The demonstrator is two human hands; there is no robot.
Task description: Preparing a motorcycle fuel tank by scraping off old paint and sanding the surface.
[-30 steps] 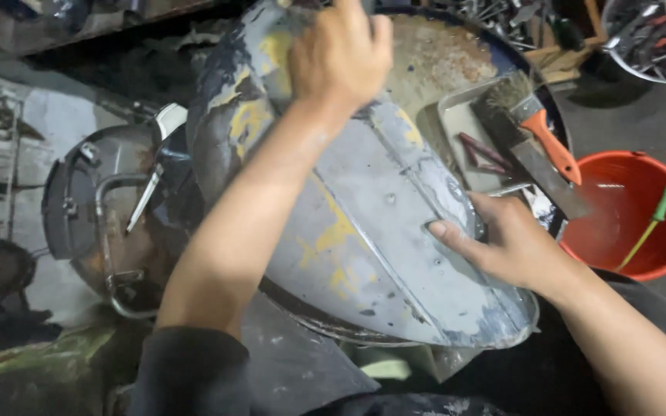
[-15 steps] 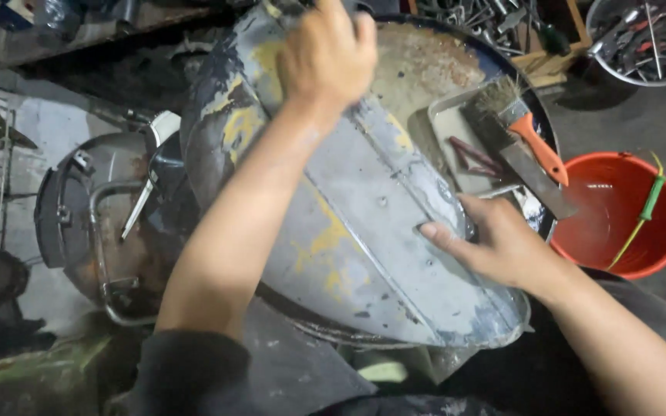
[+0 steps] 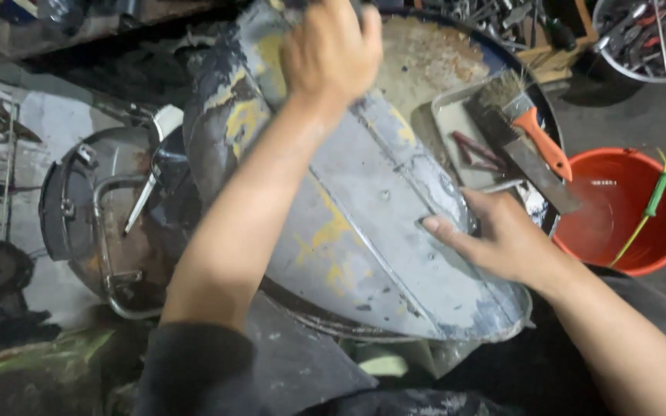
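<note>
The curved grey metal panel [image 3: 364, 223], with patches of yellow paint, lies across a round rusty drum [image 3: 425, 46], and its long axis runs from the far left to the near right of the scene. The left hand [image 3: 331, 50] is at the far end of this axis; its grip is closed into a fist pressed on the panel's upper part, and I cannot tell if something is held inside the fist. The right hand [image 3: 502, 235] is at the near right side, lying flat with the fingers stretched and pointing left onto the panel's edge, so it holds nothing. The two hands are therefore well apart along the panel's length. Just beyond the right hand lies a flat brush with an orange handle [image 3: 529, 142] on a tray [image 3: 449, 119], and to the right stands an orange bucket [image 3: 626, 212].
</note>
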